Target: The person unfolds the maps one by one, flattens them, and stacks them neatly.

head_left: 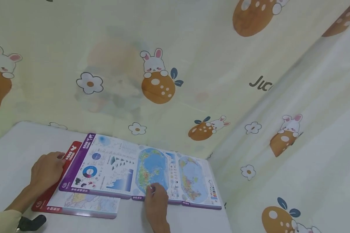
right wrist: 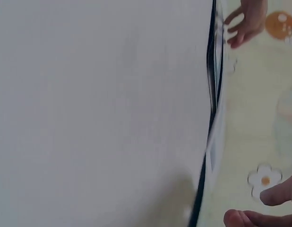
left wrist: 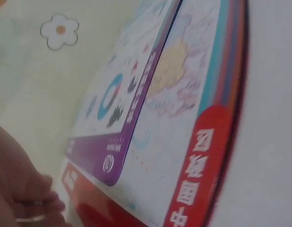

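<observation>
A fold-out world map (head_left: 119,165) with a purple border lies unfolded in several panels, partly on top of a red-bordered folded map (head_left: 87,205). My left hand (head_left: 48,170) is at the red border's left edge, fingers bent. In the left wrist view, my left fingers (left wrist: 39,203) are close to that red border (left wrist: 98,203); whether they touch it cannot be told. Over the lower edge of the world map's middle panel is my right hand (head_left: 157,204). The right wrist view shows its thumb (right wrist: 278,191) and fingers (right wrist: 245,218) apart with nothing between them.
The maps lie on a white table (head_left: 5,155). A pale curtain (head_left: 119,106) printed with rabbits and flowers hangs along the table's far side, and more printed cloth (head_left: 280,181) hangs at the right. A black strap (head_left: 32,223) circles my left wrist.
</observation>
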Demonstrator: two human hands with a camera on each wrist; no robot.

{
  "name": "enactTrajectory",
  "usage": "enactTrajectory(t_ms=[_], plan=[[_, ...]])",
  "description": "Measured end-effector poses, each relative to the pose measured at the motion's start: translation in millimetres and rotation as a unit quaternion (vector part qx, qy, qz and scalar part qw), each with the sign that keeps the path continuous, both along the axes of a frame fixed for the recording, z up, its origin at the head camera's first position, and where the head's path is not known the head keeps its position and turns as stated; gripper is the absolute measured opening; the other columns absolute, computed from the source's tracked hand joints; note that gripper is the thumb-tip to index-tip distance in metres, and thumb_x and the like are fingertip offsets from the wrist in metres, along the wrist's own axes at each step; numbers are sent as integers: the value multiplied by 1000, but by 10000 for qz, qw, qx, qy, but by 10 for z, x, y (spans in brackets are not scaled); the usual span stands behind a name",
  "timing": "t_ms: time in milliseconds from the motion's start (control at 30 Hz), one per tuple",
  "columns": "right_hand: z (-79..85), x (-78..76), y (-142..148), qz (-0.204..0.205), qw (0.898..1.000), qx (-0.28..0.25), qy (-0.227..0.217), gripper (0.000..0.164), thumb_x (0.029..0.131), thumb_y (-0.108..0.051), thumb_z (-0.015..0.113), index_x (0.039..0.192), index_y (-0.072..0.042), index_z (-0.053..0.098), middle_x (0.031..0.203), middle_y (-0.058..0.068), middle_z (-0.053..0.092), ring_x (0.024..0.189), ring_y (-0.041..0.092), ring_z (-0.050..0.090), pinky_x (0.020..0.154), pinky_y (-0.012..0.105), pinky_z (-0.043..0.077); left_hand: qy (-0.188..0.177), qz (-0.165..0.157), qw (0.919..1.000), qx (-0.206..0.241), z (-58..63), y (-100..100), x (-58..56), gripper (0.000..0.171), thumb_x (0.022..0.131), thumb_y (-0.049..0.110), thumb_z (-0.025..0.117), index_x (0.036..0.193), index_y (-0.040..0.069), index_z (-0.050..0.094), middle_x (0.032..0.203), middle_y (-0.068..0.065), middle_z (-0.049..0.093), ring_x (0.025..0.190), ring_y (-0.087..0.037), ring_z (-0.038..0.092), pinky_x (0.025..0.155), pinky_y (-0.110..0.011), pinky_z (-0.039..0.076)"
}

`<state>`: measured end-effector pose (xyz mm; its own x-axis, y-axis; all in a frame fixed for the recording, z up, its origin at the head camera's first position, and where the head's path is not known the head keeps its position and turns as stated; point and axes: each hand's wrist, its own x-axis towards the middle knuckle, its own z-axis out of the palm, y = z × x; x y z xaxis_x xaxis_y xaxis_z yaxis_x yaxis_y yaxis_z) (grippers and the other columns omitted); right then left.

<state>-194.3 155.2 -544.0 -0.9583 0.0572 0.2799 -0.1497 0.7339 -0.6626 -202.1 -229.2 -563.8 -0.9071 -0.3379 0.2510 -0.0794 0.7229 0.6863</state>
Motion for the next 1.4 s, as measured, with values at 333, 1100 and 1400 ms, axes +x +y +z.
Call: enactTrajectory(t_ms=[333, 1100, 1400], plan=[[-141, 246, -574, -36, 9904, -1181, -716, 12, 91, -8, 71, 83, -2, 79, 70, -3, 69, 63, 2, 58, 61, 21, 52, -597, 346, 9975, -121, 155, 176, 198, 51, 97, 5, 68, 132, -29, 53, 115, -49, 61, 87, -56, 61, 70, -65, 57], [-133, 378, -821, -445, 9841, -1271, -1159, 10, 79, -2, 81, 71, 1, 75, 71, 7, 73, 66, 14, 68, 65, 32, 60, -1116, 27, 9930, 399, 97, 25, 278, 33, 96, 2, 69, 102, -28, 60, 85, -39, 68, 64, -35, 64, 56, -42, 52], [-100, 349, -855, -721, 9783, -1069, -1621, 7, 77, -3, 82, 71, -3, 77, 73, 4, 75, 69, 15, 68, 66, 34, 59, -1255, -9, 9906, 551, 119, -59, 302, 29, 95, 1, 71, 95, -24, 57, 81, -37, 67, 64, -35, 66, 55, -42, 54]])
